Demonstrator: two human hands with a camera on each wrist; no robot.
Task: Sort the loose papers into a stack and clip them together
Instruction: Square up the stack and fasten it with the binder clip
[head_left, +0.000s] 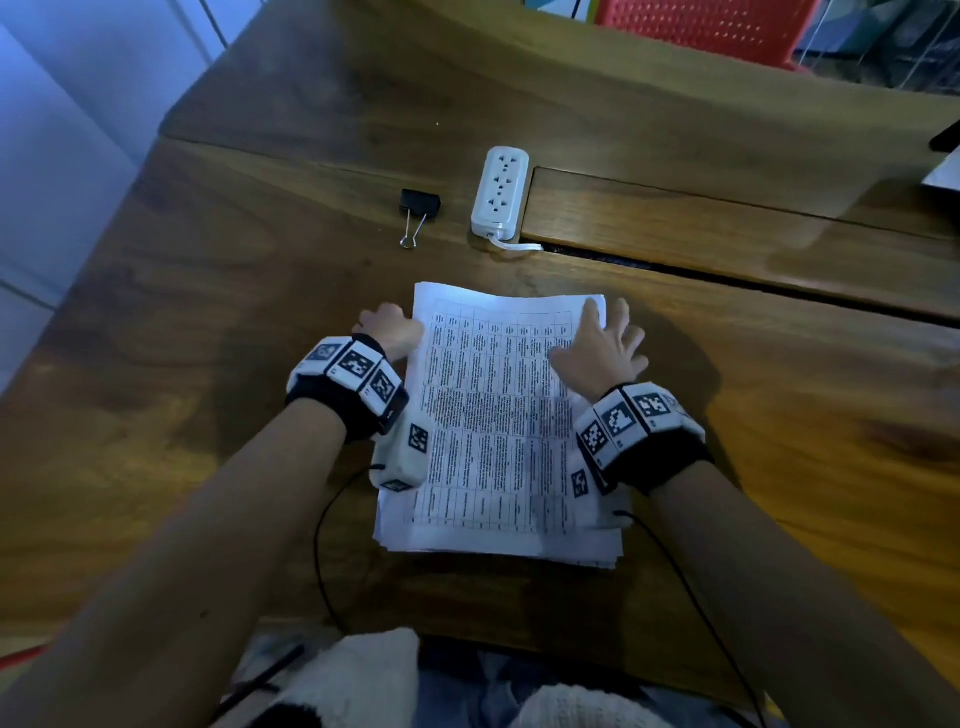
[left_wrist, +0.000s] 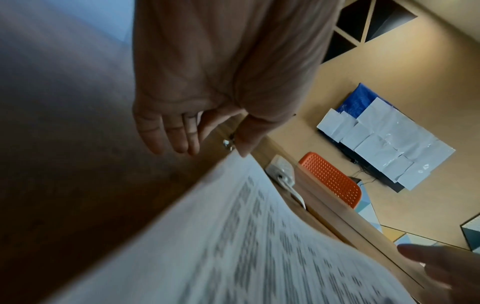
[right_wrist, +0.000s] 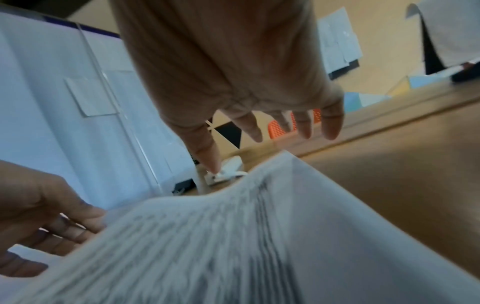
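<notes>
A stack of printed papers (head_left: 498, 426) lies on the wooden desk in front of me, its sheets slightly out of line at the near edge. My left hand (head_left: 389, 330) sits against the stack's far left edge, fingers straight and relaxed (left_wrist: 179, 133), the thumb at the paper's corner (left_wrist: 233, 246). My right hand (head_left: 605, 338) is spread over the far right corner, fingers fanned apart (right_wrist: 280, 123) above the bowed top sheet (right_wrist: 233, 236). A black binder clip (head_left: 420, 205) lies alone on the desk beyond the stack, with neither hand on it.
A white power strip (head_left: 500, 192) lies right of the clip, its cord dropping into a slot in the desk (head_left: 727, 275). A raised wooden ledge runs behind it. A red chair (head_left: 701, 26) stands beyond the desk. Thin black cables run from my wrists.
</notes>
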